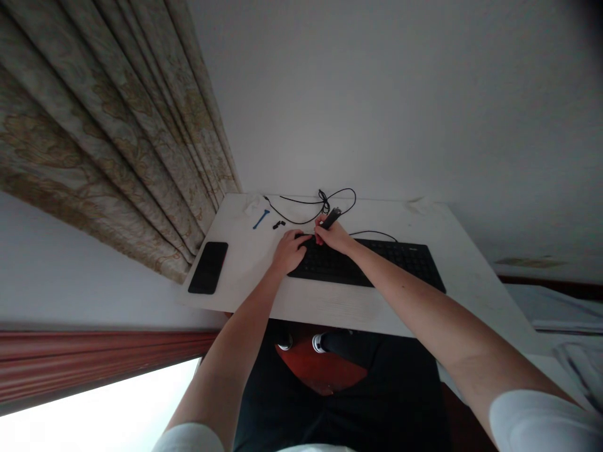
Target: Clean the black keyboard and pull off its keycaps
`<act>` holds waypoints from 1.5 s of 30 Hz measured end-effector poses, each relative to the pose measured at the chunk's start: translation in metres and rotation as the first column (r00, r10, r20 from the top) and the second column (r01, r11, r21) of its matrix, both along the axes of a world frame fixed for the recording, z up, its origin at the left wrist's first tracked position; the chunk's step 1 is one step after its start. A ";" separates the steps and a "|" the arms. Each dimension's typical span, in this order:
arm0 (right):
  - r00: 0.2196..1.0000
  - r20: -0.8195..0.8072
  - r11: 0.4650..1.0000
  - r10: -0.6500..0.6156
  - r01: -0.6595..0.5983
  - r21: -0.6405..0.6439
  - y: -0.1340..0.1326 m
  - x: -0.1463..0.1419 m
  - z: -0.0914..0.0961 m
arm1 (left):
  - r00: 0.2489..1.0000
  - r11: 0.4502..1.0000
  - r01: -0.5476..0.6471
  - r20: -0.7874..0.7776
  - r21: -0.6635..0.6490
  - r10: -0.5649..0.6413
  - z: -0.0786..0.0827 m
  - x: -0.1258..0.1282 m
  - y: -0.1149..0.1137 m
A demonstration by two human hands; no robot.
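Observation:
A black keyboard (337,265) lies on the white table. My left hand (288,250) rests on its upper left corner, fingers stretched out and thumb apart, with nothing visibly in it. Just to the right, my right hand (333,235) is closed around a black brush-like tool (331,217). Its ragged, greyish end points up and away from me. A red part (319,238) shows at the lower end, down by the keys. My fingers hide where the tool meets the keyboard. Left of the hands lie a few small black pieces (279,224), possibly keycaps, and a blue plastic tool (260,219).
A black phone (208,268) lies at the table's left edge. The keyboard's cable (325,202) is looped and tied near the wall. A patterned curtain (155,125) hangs at the left. The white table (325,302) ends just in front of my legs.

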State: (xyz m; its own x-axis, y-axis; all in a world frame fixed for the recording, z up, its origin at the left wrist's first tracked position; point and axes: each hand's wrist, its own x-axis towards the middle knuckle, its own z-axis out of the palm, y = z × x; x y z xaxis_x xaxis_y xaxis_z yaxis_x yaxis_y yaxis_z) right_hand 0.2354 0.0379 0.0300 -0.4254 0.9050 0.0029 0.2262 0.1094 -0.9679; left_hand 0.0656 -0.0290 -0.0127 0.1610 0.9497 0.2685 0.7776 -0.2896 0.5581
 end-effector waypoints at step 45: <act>0.902 -0.248 0.924 -0.354 0.296 -0.242 -0.050 0.071 0.017 | 0.995 0.998 -0.063 0.073 0.011 0.062 0.014 0.018 0.011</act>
